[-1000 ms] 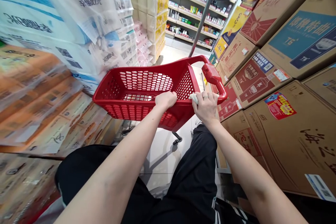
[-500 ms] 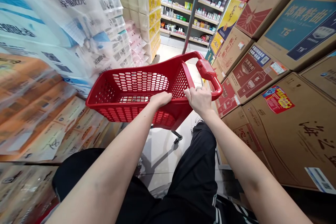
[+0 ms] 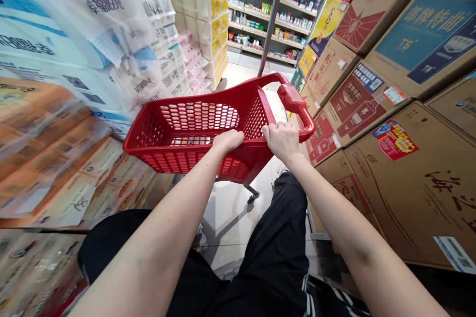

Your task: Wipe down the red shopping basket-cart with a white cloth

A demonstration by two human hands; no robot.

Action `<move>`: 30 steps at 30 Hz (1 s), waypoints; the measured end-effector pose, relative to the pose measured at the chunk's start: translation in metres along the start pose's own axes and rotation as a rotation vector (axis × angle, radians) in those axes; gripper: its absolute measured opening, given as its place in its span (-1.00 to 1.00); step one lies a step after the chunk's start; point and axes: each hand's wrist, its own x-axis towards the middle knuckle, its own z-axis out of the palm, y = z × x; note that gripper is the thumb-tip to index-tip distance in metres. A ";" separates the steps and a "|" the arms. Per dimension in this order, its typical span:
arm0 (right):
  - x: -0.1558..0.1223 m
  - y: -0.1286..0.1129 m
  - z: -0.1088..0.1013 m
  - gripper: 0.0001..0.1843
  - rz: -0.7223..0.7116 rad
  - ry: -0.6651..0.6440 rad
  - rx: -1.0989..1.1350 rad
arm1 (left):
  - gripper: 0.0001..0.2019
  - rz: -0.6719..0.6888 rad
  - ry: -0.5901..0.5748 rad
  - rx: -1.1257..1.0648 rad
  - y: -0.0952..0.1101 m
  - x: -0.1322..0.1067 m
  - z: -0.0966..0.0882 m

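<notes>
A red plastic shopping cart [image 3: 186, 147] stands sideways in front of me, its perforated basket bare inside where I can see. My left hand [image 3: 229, 140] is closed over the near rim of the basket. Farther right, my right hand [image 3: 281, 139] grips the near rim at the corner beside the red handle [image 3: 294, 100]; its fingers curl over the edge. A cart wheel [image 3: 253, 195] shows on the tiled floor below.
Stacked tissue packs [image 3: 107, 20] in white wrap rise at the left, above orange packs [image 3: 48, 133]. Cardboard cartons [image 3: 405, 178] form a wall close on the right. A grey pole [image 3: 272, 25] stands behind the cart. Shelves [image 3: 260, 10] of small goods line the back.
Almost nothing differs. The view has shifted very slightly; both hands keep their places on the cart's rim.
</notes>
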 end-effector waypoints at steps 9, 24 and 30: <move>-0.039 -0.009 0.019 -0.63 -0.126 0.239 0.049 | -0.43 -0.007 0.013 0.001 0.002 -0.004 -0.003; 0.011 0.004 0.012 -0.45 -0.199 0.027 0.037 | -0.28 0.102 0.046 0.092 -0.021 -0.012 -0.007; 0.007 0.014 0.008 -0.48 -0.186 0.033 0.065 | -0.27 0.014 -0.011 0.167 -0.077 -0.013 -0.015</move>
